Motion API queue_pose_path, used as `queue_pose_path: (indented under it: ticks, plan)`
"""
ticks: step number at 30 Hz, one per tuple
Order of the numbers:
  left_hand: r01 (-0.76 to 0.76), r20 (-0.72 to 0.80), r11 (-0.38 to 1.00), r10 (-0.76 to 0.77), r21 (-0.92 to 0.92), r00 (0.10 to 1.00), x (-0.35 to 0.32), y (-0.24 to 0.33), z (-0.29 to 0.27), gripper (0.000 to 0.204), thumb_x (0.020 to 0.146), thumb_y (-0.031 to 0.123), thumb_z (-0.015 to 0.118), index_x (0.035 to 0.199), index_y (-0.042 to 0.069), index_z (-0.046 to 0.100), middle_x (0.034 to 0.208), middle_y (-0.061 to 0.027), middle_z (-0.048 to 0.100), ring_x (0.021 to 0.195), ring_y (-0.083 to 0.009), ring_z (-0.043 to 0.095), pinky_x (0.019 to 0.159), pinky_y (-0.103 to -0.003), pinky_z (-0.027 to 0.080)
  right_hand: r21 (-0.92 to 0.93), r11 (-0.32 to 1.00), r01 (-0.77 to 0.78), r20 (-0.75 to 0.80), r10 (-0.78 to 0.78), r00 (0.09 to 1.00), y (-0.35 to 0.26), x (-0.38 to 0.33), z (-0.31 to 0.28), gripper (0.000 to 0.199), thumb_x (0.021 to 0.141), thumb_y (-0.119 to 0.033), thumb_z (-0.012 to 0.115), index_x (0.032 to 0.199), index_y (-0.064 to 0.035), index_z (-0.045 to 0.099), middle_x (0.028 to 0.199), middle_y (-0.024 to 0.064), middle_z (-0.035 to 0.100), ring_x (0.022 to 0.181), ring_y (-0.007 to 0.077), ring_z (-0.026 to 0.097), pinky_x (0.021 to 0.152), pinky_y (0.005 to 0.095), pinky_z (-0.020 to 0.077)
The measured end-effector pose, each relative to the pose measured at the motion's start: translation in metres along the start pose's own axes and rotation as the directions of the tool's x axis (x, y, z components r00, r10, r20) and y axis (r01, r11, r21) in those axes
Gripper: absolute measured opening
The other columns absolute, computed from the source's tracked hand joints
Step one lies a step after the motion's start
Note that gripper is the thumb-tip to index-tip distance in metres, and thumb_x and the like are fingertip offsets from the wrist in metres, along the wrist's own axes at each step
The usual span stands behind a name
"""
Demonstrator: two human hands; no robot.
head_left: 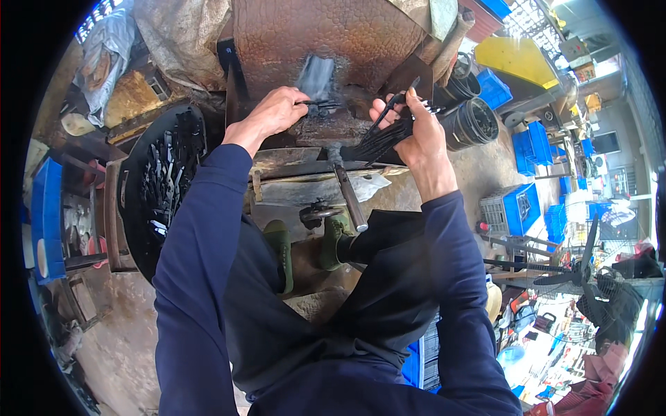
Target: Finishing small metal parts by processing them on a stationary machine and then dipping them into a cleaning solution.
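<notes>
My left hand (274, 114) pinches the end of a thin dark piece (322, 104), seemingly metal, over the worn work block in front of me. Just beyond it is a smooth grey-white patch (316, 75), blurred in part. My right hand (424, 135) is curled round a bundle of slender black strips (378, 142), fanned out to the left and down. One dark piece (392, 109) stands up between its thumb and fingers. Below the bundle, a metal bar (349, 197) slopes toward my knees.
A black tub (132, 187) full of similar dark pieces stands at my left. Dark buckets (475, 121) stand beyond my right hand, with blue crates (513, 208) farther right. A rusty brown sheet (326, 35) rises ahead. A black fan (579, 274) is at far right.
</notes>
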State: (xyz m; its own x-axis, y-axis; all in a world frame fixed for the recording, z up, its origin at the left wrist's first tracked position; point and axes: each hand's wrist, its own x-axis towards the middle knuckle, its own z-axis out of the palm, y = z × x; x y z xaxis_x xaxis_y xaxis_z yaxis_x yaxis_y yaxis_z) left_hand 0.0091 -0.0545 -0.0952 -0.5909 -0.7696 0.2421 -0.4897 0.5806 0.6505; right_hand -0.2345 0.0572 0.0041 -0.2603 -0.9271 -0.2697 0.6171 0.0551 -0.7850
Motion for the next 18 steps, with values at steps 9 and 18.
queue_pose_path:
  ticks: [9, 18]
  plan:
    - [0.31, 0.094, 0.951, -0.31, 0.018, 0.946, 0.004, 0.043, -0.027, 0.038, 0.094, 0.027, 0.055, 0.119, 0.001, 0.066, 0.114, -0.0252, 0.067, 0.11, -0.0418, 0.062, 0.094, -0.046, 0.048, -0.064, 0.996, -0.059, 0.121, 0.066, 0.99, 0.0, -0.009, -0.021, 0.019, 0.098, -0.024, 0.064, 0.099, -0.0054, 0.058, 0.081, 0.0047, 0.057, 0.058, 0.0128, 0.051, 0.055, 0.0301, 0.0466]
    - [0.382, -0.05, 0.918, -0.379, 0.104, 0.924, -0.013, 0.042, -0.044, 0.04, 0.096, 0.03, 0.053, 0.121, 0.002, 0.065, 0.118, -0.0244, 0.065, 0.113, -0.0418, 0.06, 0.096, -0.046, 0.047, -0.715, 0.672, 0.191, 0.247, -0.012, 0.969, 0.024, -0.06, -0.02, 0.012, 0.091, -0.008, 0.067, 0.102, -0.0044, 0.065, 0.091, 0.0061, 0.065, 0.058, 0.0077, 0.053, 0.053, 0.0277, 0.0442]
